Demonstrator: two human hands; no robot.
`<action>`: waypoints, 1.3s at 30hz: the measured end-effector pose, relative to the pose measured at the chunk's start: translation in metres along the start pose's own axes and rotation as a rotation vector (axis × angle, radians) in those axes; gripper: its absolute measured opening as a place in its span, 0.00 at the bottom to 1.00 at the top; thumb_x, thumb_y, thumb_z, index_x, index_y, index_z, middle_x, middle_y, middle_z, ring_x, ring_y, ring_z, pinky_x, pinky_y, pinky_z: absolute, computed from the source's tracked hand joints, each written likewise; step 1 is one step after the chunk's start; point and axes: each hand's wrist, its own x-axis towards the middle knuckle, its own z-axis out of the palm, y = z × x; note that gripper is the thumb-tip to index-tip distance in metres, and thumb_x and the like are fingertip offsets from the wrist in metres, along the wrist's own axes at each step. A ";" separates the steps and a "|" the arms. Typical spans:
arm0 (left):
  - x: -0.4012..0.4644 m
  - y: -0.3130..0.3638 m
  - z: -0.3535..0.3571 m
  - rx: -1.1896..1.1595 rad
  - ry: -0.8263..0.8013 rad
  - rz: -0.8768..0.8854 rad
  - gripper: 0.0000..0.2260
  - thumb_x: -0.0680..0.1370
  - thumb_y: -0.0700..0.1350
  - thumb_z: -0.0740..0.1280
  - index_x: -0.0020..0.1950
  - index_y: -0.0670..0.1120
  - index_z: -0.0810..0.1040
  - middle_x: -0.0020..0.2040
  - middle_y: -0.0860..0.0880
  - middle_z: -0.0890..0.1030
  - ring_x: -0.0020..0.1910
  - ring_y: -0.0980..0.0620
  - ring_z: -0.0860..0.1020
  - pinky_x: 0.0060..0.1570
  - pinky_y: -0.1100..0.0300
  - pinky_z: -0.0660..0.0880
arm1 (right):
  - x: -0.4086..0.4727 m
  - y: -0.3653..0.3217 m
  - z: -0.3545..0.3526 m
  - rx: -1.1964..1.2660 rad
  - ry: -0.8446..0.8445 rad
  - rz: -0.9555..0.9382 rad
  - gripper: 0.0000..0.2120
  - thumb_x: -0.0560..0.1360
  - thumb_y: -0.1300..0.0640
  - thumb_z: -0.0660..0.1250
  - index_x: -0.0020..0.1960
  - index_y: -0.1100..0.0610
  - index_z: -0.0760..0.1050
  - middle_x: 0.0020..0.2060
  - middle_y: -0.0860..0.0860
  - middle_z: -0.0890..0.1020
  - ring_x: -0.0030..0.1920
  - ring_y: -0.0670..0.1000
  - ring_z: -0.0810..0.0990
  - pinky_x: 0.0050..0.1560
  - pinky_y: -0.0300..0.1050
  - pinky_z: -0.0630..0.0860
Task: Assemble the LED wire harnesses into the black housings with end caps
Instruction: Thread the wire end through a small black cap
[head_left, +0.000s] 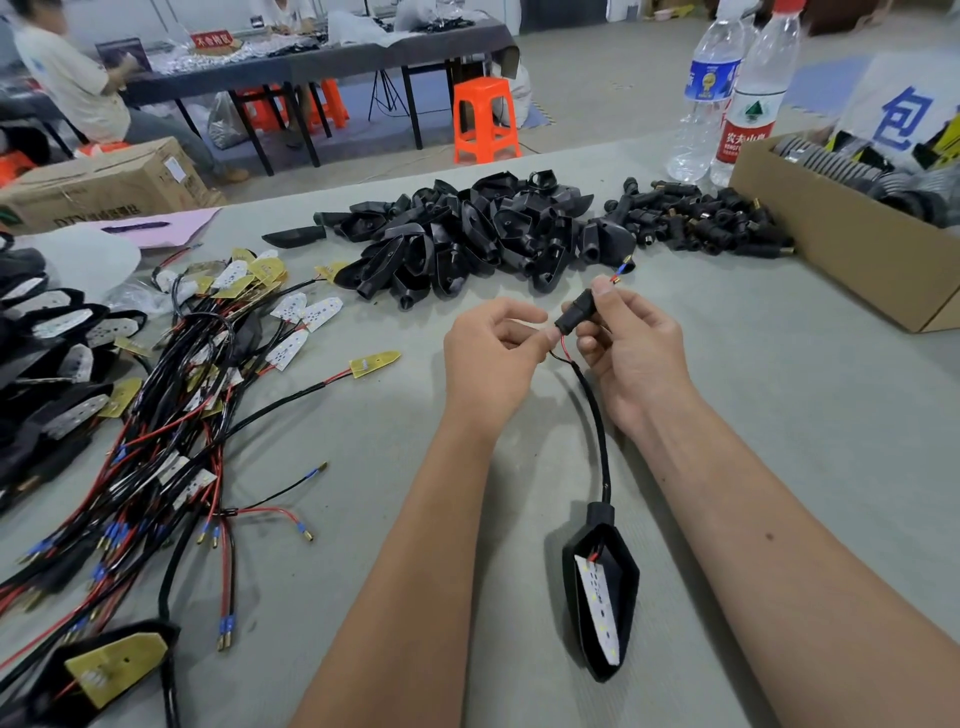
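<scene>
My right hand (631, 353) pinches a small black end cap (574, 313) above the table, and the red and blue wire tips (621, 278) stick out past its far end. My left hand (493, 353) holds the thin red and black wires just below the cap. A black sleeved cable (597, 431) runs from there down to a black housing (602, 592) lying between my forearms, with a white LED board inside it. A pile of empty black housings (467, 234) and a heap of black end caps (696, 218) lie beyond my hands.
A tangle of LED wire harnesses (171, 415) covers the table's left, with finished housings (47, 332) at the left edge. An open cardboard box (831, 249) and two water bottles (727, 93) stand at the right. A person sits at a far table beyond an orange stool (485, 119).
</scene>
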 end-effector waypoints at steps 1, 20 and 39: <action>0.000 0.000 -0.001 -0.060 -0.007 -0.044 0.05 0.75 0.38 0.76 0.49 0.45 0.84 0.37 0.47 0.86 0.37 0.52 0.83 0.47 0.54 0.81 | 0.000 0.000 0.000 -0.005 0.002 -0.010 0.08 0.80 0.58 0.72 0.44 0.59 0.78 0.45 0.65 0.79 0.28 0.47 0.75 0.30 0.37 0.75; -0.007 0.011 0.009 -0.348 -0.089 -0.173 0.03 0.81 0.39 0.69 0.52 0.41 0.82 0.39 0.48 0.86 0.36 0.54 0.83 0.43 0.60 0.82 | -0.003 -0.004 0.000 -0.011 -0.040 -0.034 0.12 0.83 0.56 0.67 0.43 0.60 0.77 0.35 0.56 0.83 0.28 0.49 0.80 0.29 0.38 0.78; -0.006 0.018 -0.012 -0.430 -0.320 -0.476 0.00 0.78 0.32 0.71 0.48 0.35 0.81 0.36 0.43 0.84 0.31 0.52 0.83 0.32 0.67 0.79 | 0.015 -0.016 -0.018 -0.272 0.271 -0.233 0.16 0.87 0.56 0.55 0.42 0.56 0.71 0.32 0.52 0.84 0.22 0.49 0.78 0.22 0.38 0.70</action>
